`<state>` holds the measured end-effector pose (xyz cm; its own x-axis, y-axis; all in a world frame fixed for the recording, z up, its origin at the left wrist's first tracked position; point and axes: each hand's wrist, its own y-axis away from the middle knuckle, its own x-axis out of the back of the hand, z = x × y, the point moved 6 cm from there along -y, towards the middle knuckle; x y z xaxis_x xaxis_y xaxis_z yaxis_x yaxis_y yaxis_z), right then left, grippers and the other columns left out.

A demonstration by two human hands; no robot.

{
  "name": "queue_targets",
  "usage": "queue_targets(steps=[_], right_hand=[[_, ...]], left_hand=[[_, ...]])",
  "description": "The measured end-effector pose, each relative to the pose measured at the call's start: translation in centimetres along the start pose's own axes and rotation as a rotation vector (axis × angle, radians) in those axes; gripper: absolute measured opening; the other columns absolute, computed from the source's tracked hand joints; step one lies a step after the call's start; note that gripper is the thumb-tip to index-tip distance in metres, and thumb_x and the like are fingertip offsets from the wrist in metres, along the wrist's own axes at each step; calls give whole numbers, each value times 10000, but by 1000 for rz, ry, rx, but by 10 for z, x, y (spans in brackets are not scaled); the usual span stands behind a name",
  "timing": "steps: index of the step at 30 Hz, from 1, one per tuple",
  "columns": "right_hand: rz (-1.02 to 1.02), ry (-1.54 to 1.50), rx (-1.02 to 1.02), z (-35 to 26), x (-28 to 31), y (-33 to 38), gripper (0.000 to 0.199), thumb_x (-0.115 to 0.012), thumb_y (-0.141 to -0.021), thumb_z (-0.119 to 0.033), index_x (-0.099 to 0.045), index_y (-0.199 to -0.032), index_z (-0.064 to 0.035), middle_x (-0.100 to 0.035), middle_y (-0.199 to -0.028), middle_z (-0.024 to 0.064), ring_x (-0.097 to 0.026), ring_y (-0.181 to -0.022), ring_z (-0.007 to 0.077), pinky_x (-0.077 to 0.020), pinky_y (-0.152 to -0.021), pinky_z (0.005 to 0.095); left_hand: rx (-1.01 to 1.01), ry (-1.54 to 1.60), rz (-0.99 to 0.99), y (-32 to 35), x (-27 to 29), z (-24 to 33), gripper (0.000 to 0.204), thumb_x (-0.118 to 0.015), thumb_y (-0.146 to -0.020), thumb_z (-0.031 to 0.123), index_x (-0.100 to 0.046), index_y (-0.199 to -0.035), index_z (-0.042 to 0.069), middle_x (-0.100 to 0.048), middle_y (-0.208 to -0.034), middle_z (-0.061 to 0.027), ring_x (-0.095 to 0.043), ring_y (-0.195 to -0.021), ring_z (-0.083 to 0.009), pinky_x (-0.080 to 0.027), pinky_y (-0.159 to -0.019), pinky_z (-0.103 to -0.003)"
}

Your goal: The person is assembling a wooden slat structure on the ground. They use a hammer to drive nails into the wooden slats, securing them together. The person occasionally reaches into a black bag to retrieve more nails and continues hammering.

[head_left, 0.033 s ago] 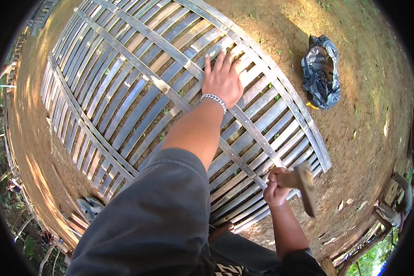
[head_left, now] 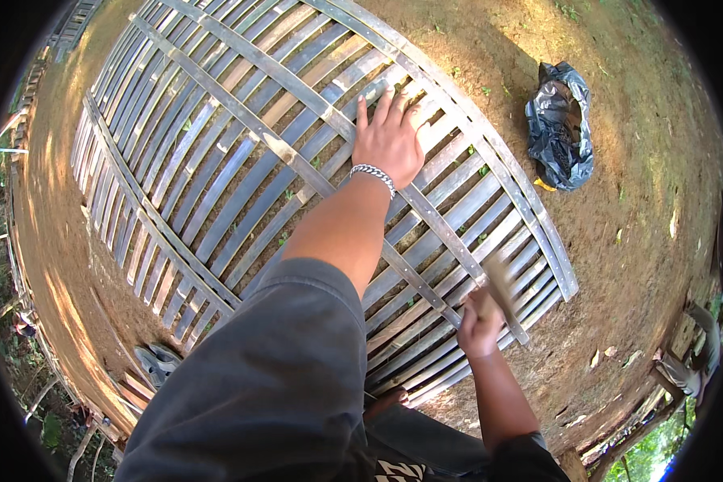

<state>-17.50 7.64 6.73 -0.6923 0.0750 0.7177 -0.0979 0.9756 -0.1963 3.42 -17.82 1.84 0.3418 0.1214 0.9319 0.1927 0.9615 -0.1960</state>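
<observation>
Spread across a large slatted bamboo panel (head_left: 241, 189), my left hand (head_left: 390, 138) lies flat with its fingers apart, pressing on the slats beside a long crosswise strip (head_left: 434, 215). A silver chain bracelet circles that wrist. My right hand (head_left: 479, 329) is closed round the handle of a hammer (head_left: 501, 283). The hammer's head is smeared by motion and hangs over the panel's near right part, close to the near end of the crosswise strip. Whether it touches the strip I cannot tell.
A black plastic bag (head_left: 560, 128) stands open on the bare dirt right of the panel. Grey shoes (head_left: 159, 363) sit at the panel's near left. Wooden pieces (head_left: 691, 349) lie at the right edge. Part of a foot (head_left: 387, 403) shows at the panel's near edge.
The hammer in my right hand has swung leftward and toward the panel, and its head has turned. My left hand has stayed in place.
</observation>
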Motion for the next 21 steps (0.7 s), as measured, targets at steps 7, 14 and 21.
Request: queue_targets(steps=[7, 14, 21], right_hand=[[-18, -254, -334, 14, -1, 9, 374, -583, -968, -36, -489, -1312, 78, -694, -905, 242, -714, -786, 396, -569, -707, 453], [-192, -71, -562, 18, -15, -7, 288, -590, -991, -110, -523, -1254, -12, -659, -846, 267, -671, -745, 462, -544, -665, 499], [-523, 157, -446, 15, -32, -6, 362, -632, -971, -123, -514, -1302, -39, -699, -915, 257, -703, -809, 478, -575, -716, 539]], left_hand=[[0, -34, -83, 0, 3, 5, 430, -500, -981, 258, -584, -1367, 89, -513, -1481, -113, -344, -1481, -303, -166, -1237, -599], [17, -48, -40, -2, -3, -4, 424, -507, -967, 238, -592, -1349, 74, -514, -1476, -121, -345, -1478, -307, -178, -1231, -608], [16, -41, -69, 1, 0, -2, 408, -523, -946, 229, -622, -1295, 42, -508, -1478, -118, -349, -1470, -309, -164, -1237, -602]])
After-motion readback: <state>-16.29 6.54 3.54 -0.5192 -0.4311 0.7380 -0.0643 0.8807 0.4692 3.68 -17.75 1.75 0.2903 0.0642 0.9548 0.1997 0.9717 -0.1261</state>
